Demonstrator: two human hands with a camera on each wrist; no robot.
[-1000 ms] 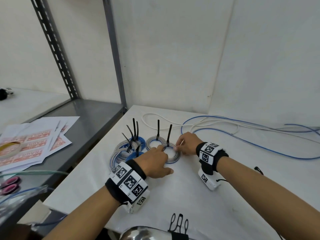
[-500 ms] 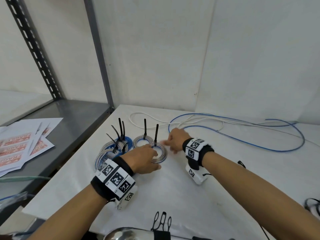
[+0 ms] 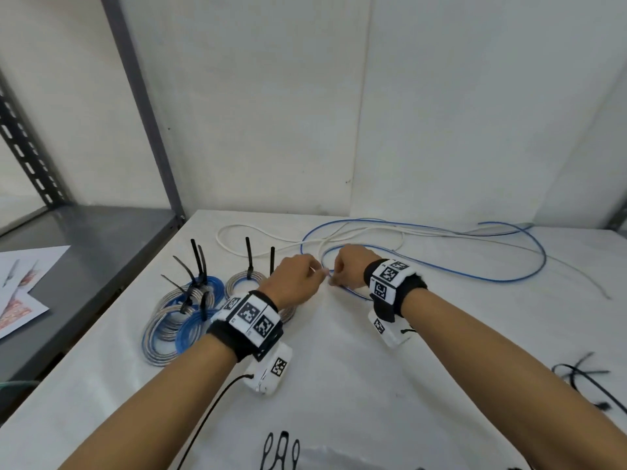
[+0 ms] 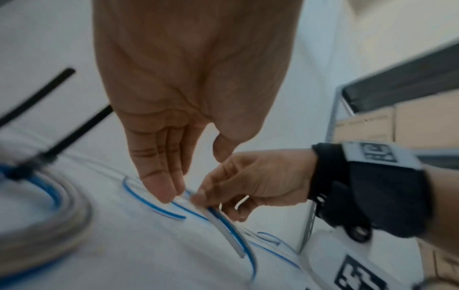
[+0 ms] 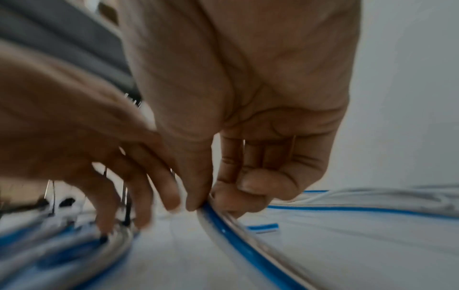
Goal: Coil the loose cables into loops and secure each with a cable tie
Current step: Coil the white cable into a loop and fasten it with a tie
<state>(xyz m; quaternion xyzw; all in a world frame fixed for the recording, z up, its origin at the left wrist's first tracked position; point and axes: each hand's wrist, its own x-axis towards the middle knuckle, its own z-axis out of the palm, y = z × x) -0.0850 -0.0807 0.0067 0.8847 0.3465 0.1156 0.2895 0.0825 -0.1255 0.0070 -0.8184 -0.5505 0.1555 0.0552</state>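
A loose blue-striped cable (image 3: 475,278) snakes across the white table (image 3: 339,385) beside a loose white cable (image 3: 237,247). My right hand (image 3: 349,266) pinches the blue cable (image 5: 248,249) near its end between thumb and fingers, just above the table. My left hand (image 3: 297,281) is right beside it with its fingers (image 4: 161,192) nearly straight, the tips touching the same cable (image 4: 246,243), thumb apart. Several coiled cables (image 3: 183,320) with black ties standing up lie to the left of my left wrist.
Spare black cable ties lie at the right edge (image 3: 583,378) and the near edge (image 3: 280,452) of the table. A grey metal shelf (image 3: 84,249) with printed papers (image 3: 17,300) adjoins the table on the left. White walls close off the back.
Both hands have left the tied coil and moved right to the loose blue cable. My right hand has taken hold of the cable. The head view has swung right.
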